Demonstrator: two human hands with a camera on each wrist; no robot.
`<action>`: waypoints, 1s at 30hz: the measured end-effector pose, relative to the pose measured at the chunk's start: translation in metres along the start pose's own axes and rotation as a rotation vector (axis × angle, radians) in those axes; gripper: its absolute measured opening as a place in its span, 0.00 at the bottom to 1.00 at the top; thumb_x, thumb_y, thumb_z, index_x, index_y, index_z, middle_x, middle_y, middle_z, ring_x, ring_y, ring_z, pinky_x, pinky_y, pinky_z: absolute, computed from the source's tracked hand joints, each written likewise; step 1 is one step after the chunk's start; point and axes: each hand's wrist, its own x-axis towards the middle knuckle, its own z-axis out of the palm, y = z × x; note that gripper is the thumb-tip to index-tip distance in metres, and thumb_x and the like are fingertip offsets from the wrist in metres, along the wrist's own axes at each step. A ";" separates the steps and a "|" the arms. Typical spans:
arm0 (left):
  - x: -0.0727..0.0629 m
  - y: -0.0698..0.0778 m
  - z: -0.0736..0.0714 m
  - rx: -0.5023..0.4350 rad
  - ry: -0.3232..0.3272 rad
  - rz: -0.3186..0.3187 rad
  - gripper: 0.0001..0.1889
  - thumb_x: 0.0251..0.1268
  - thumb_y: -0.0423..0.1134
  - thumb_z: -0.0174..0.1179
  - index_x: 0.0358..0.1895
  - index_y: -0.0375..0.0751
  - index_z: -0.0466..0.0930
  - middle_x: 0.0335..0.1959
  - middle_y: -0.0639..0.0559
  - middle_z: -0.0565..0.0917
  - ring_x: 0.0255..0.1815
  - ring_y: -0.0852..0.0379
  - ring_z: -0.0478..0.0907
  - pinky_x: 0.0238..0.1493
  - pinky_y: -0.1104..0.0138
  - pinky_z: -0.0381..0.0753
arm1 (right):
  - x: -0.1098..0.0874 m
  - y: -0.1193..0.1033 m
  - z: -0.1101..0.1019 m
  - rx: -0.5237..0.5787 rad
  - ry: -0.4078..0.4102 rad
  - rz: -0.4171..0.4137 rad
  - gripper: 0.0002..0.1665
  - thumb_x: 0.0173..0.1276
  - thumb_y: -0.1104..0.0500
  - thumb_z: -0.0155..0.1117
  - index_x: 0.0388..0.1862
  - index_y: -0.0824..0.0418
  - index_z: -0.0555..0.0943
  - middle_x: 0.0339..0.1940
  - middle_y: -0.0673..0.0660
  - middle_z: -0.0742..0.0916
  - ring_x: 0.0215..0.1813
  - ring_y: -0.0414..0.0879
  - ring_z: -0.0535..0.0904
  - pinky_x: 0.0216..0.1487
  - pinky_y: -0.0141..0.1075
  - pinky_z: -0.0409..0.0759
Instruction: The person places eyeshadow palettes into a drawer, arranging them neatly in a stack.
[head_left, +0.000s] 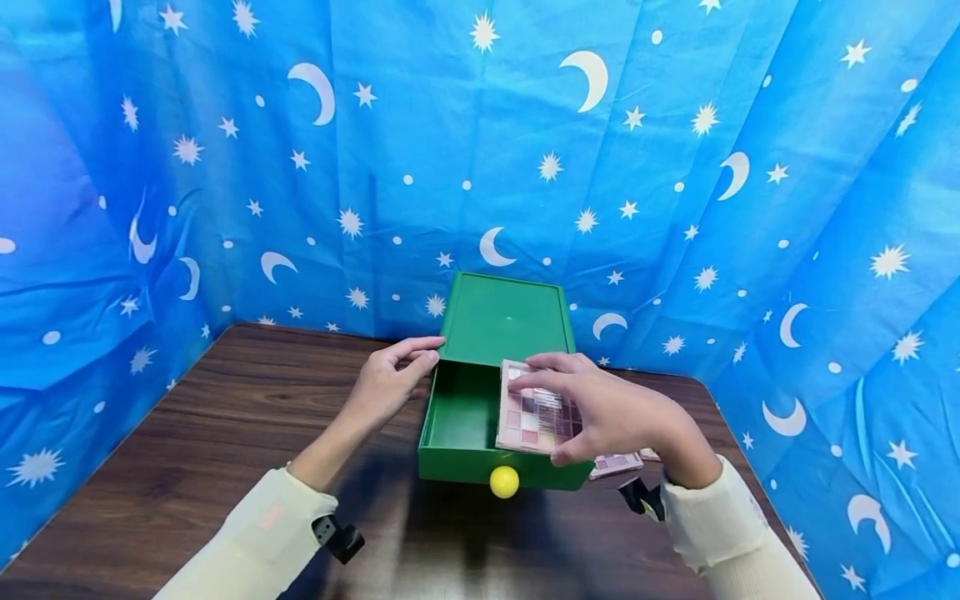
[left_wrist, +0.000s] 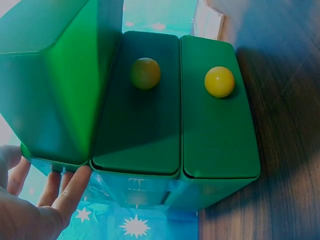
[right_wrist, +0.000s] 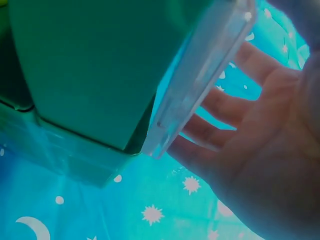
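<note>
A green drawer cabinet (head_left: 510, 321) stands on the table with its top drawer (head_left: 459, 412) pulled out. My right hand (head_left: 611, 408) holds an eyeshadow palette (head_left: 517, 421) over the right part of that drawer, fingers across its clear lid and thumb at the near edge. In the right wrist view the palette (right_wrist: 195, 82) stands tilted beside the drawer's wall. My left hand (head_left: 382, 387) touches the cabinet's left side near the drawer opening. The left wrist view has its fingers (left_wrist: 72, 195) stretched out against the edge under the open drawer.
A yellow ball knob (head_left: 504, 482) sits on the open drawer's front. Two lower drawers, the middle one (left_wrist: 137, 130) and the bottom one (left_wrist: 220, 140), are closed. Another palette (head_left: 617, 464) lies on the wooden table (head_left: 300, 392) at right, partly hidden. A blue star curtain (head_left: 420, 125) surrounds the table.
</note>
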 end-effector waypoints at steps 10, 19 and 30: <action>0.000 0.002 0.001 0.004 -0.001 -0.006 0.20 0.76 0.52 0.58 0.66 0.53 0.81 0.60 0.42 0.83 0.59 0.46 0.81 0.51 0.53 0.89 | -0.016 0.016 -0.006 0.039 0.112 -0.002 0.36 0.66 0.54 0.72 0.73 0.55 0.73 0.78 0.60 0.70 0.77 0.61 0.62 0.65 0.59 0.80; 0.000 0.002 -0.002 0.007 -0.007 0.006 0.21 0.77 0.52 0.57 0.66 0.52 0.80 0.61 0.42 0.83 0.60 0.47 0.81 0.47 0.60 0.90 | -0.030 0.046 -0.002 0.041 0.304 0.126 0.30 0.70 0.56 0.69 0.69 0.60 0.76 0.71 0.63 0.77 0.71 0.64 0.72 0.65 0.64 0.78; 0.000 0.002 -0.001 0.009 -0.011 -0.009 0.21 0.77 0.53 0.57 0.67 0.53 0.80 0.62 0.42 0.83 0.61 0.46 0.80 0.48 0.60 0.90 | -0.025 0.095 0.032 0.049 0.344 0.480 0.30 0.70 0.56 0.67 0.68 0.68 0.76 0.68 0.74 0.76 0.69 0.71 0.72 0.66 0.66 0.75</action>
